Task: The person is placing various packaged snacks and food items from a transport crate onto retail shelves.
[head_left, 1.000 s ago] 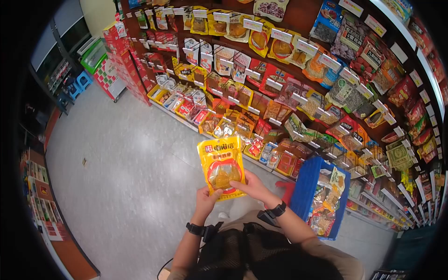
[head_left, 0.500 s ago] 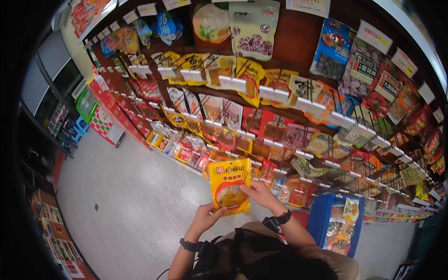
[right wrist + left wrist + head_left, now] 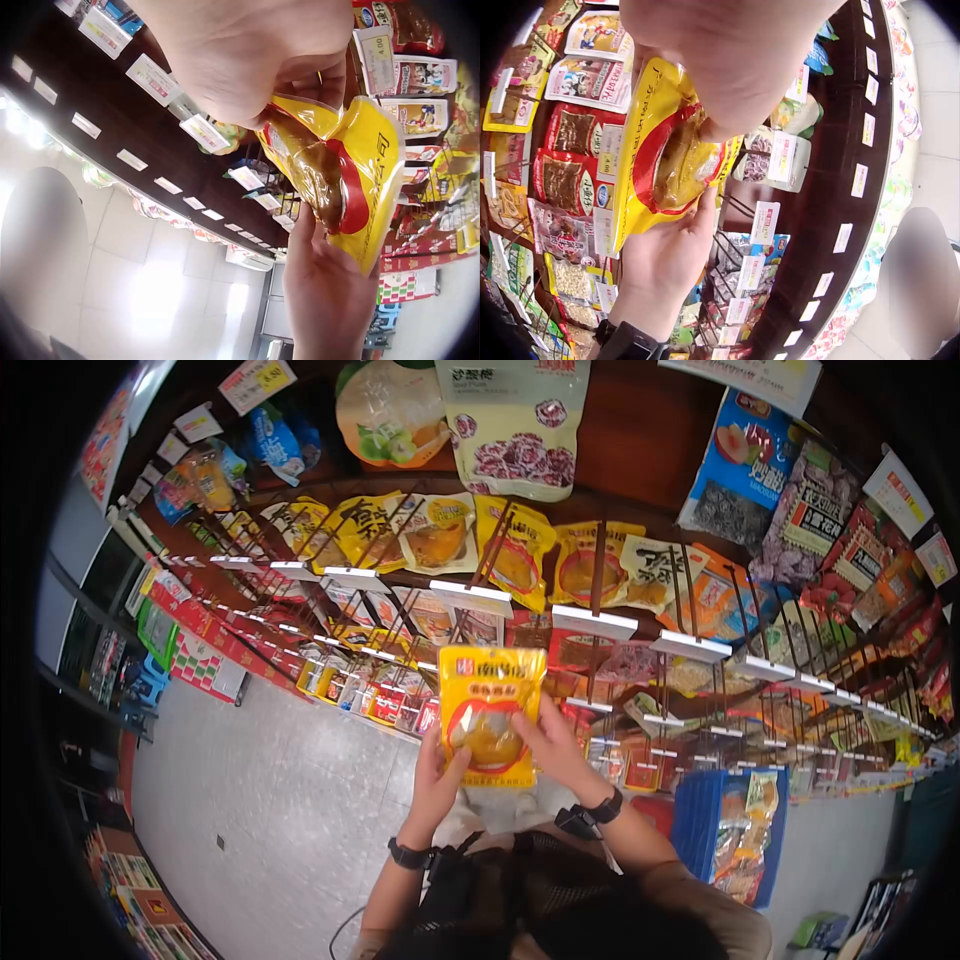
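Note:
Both hands hold a yellow snack packet (image 3: 490,662) with a red-edged clear window in front of the body, its printed front toward the head camera. My left hand (image 3: 433,778) grips the lower left edge, thumb across the front. On the right edge, my right hand (image 3: 556,748) pinches the packet with its thumb beside the window. Through the plastic in the left wrist view, brown-yellow food (image 3: 676,169) shows inside the packet. The right wrist view has the packet (image 3: 367,161) tilted, its top bent near the right hand. Fingers behind the packet are mostly hidden.
Ahead runs a shelf wall of hanging packets, with similar yellow packets (image 3: 512,550) on a row of metal hooks behind white price tags (image 3: 470,598). A blue basket (image 3: 692,830) holding several packets stands at the lower right. Grey floor (image 3: 270,790) lies to the left.
The head view has tilted up and come nearer the shelves, so the upper rows look larger. Both hands have kept hold of the yellow packet, which now overlaps the shelf rows more.

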Demonstrator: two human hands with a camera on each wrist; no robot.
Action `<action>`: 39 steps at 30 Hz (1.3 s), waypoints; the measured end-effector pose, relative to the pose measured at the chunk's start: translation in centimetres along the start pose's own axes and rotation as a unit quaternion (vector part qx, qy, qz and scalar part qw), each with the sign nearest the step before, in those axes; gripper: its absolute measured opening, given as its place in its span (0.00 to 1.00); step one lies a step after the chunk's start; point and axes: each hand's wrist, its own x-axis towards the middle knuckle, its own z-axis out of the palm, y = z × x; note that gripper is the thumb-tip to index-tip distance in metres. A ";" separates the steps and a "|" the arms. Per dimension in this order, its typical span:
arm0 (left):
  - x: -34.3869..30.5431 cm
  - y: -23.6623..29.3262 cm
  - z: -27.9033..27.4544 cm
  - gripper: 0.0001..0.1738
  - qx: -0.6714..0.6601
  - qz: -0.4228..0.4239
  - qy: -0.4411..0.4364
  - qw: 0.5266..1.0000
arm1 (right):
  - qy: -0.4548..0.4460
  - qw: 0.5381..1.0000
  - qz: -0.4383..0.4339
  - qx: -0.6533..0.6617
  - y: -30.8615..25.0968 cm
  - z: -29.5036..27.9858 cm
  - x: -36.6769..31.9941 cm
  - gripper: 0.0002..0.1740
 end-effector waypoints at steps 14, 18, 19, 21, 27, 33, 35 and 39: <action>9.8 3.7 -3.2 0.22 -0.056 0.042 -0.161 0.984 | 0.121 0.989 -0.075 -0.051 -5.5 2.8 6.3 0.21; 10.9 3.2 -4.3 0.23 -0.050 0.019 -0.178 0.983 | 0.158 0.982 -0.078 -0.063 -4.9 3.7 6.9 0.21; 11.2 3.2 -4.3 0.23 -0.054 0.022 -0.182 0.982 | 0.164 0.981 -0.077 -0.068 -4.9 3.9 6.9 0.20; 11.4 3.2 -4.4 0.22 -0.064 0.025 -0.189 0.980 | 0.178 0.978 -0.073 -0.078 -4.7 4.2 6.7 0.20; 11.7 2.1 -5.4 0.19 -0.102 0.002 -0.235 0.967 | 0.215 0.971 -0.060 -0.088 -4.4 5.3 6.2 0.20; 11.9 2.2 -5.6 0.18 -0.102 0.002 -0.250 0.963 | 0.238 0.965 -0.062 -0.086 -4.7 6.1 6.1 0.20; 11.9 2.3 -5.6 0.18 -0.112 0.006 -0.246 0.963 | 0.228 0.967 -0.059 -0.094 -4.5 5.9 6.1 0.20; 12.2 2.1 -6.2 0.18 -0.111 0.006 -0.237 0.965 | 0.218 0.971 -0.067 -0.077 -4.6 6.4 7.0 0.21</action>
